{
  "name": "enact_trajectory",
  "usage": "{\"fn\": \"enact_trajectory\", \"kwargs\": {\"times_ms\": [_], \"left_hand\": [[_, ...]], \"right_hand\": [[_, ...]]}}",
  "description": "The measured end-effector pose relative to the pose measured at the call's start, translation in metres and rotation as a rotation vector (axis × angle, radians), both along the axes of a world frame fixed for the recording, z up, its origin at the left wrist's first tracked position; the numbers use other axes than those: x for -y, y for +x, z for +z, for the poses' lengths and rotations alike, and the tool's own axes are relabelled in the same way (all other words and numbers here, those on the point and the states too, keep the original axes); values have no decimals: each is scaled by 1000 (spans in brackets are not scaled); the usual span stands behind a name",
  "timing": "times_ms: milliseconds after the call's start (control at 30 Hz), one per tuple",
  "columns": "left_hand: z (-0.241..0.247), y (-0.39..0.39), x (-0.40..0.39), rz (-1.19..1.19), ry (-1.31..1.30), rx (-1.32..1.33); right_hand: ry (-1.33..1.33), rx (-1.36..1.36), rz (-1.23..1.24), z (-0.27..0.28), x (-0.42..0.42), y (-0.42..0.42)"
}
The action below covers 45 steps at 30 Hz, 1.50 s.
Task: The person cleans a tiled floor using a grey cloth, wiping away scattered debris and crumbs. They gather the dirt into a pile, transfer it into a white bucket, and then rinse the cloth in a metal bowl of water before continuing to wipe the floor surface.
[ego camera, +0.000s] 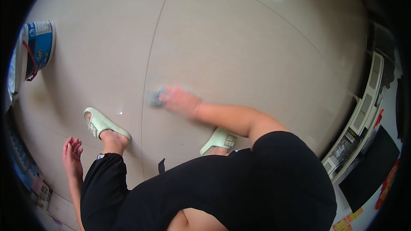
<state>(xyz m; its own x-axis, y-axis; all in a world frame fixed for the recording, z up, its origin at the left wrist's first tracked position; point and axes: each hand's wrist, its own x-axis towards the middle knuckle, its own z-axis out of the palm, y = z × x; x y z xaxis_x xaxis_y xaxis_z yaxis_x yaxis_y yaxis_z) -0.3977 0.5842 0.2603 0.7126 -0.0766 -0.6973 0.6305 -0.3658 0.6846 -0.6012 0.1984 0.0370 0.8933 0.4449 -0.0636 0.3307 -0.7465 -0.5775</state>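
My right hand (181,101) is blurred by motion, low over the pale tiled floor (224,54), with its fingers on a light blue-grey cloth (155,98). The cloth lies against the floor close to a tile joint; its exact shape is blurred. At the lower left my left hand (73,150) hangs beside my left knee, fingers loosely curled and apart, holding nothing. My feet are in pale green slippers, one (110,125) left of the joint and the other (216,141) partly hidden below my right forearm.
A white and blue bucket (40,48) with a red handle stands at the far left. Along the right edge runs a low white cabinet (362,112), with a black flat screen (369,170) beside it. Blue fabric (22,163) shows at the lower left rim.
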Motion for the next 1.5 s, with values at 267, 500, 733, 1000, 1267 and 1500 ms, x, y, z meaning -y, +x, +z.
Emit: {"fn": "enact_trajectory", "kwargs": {"times_ms": [267, 500, 733, 1000, 1267, 1500], "left_hand": [[-3, 7, -3, -113, 163, 71], [22, 43, 91, -447, 282, 122], [52, 26, 303, -932, 272, 266], [46, -69, 384, -1276, 140, 83], [24, -114, 336, -1133, 204, -51], [28, -124, 311, -1047, 213, -57]], "right_hand": [[684, -486, -246, 71, 61, -32], [599, -187, -1232, 82, 211, -164], [14, -21, -2103, -6, 150, -347], [-541, -43, -2322, -43, 269, -352], [-442, 220, -1736, -54, 459, -208], [72, 382, -985, -39, 315, -76]]}}
